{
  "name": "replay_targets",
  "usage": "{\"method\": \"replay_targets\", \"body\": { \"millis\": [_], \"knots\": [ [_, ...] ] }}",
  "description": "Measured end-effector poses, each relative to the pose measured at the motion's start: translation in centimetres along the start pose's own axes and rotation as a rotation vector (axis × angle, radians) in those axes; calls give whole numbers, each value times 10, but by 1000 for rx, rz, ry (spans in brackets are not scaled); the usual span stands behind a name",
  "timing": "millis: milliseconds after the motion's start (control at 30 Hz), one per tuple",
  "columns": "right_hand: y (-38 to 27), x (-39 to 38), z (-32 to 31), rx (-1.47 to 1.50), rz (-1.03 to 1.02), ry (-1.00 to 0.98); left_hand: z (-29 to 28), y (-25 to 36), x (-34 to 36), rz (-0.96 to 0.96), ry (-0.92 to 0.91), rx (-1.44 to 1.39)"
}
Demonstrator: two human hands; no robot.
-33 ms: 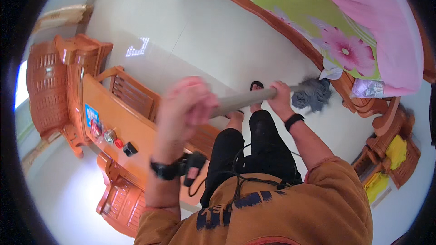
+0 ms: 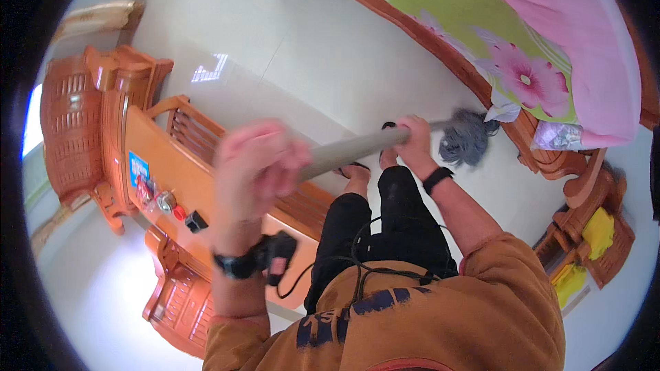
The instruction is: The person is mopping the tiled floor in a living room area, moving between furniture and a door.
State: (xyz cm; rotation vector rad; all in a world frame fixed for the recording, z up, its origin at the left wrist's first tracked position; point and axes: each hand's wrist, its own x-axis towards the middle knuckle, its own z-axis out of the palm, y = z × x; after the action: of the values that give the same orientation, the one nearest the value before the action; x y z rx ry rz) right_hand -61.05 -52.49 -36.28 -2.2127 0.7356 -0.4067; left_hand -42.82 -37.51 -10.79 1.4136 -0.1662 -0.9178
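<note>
A mop with a grey pole (image 2: pixel 354 154) runs slantwise in front of my legs. Round the pole's upper end my left hand (image 2: pixel 258 165) is closed, blurred by motion. Further down the pole, my right hand (image 2: pixel 415 140) wraps its fingers about it. The grey string mop head (image 2: pixel 466 139) lies on the pale tiled floor (image 2: pixel 313 62), close to the wooden bed rail at the right. Dark bands with small devices sit on both my wrists.
A wooden bed frame (image 2: pixel 412 34) with a green and pink flowered cover stands at upper right. At left are an orange wooden table (image 2: pixel 161 154) with small items and a slatted wooden chair (image 2: pixel 180 292). Yellow cloths (image 2: pixel 598 232) lie on wooden furniture at lower right.
Both hands have shifted left with the pole, my left hand further. The mop head has moved slightly up and left along the floor.
</note>
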Motion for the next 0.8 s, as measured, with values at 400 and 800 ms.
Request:
{"method": "replay_targets", "body": {
  "millis": [400,800],
  "knots": [
    [-193,51,204,549,-454,-292,-66,-14,-159,517,616,376],
    [-182,-41,105,503,-547,-525,28,0,-222,686,987,512]
  ]
}}
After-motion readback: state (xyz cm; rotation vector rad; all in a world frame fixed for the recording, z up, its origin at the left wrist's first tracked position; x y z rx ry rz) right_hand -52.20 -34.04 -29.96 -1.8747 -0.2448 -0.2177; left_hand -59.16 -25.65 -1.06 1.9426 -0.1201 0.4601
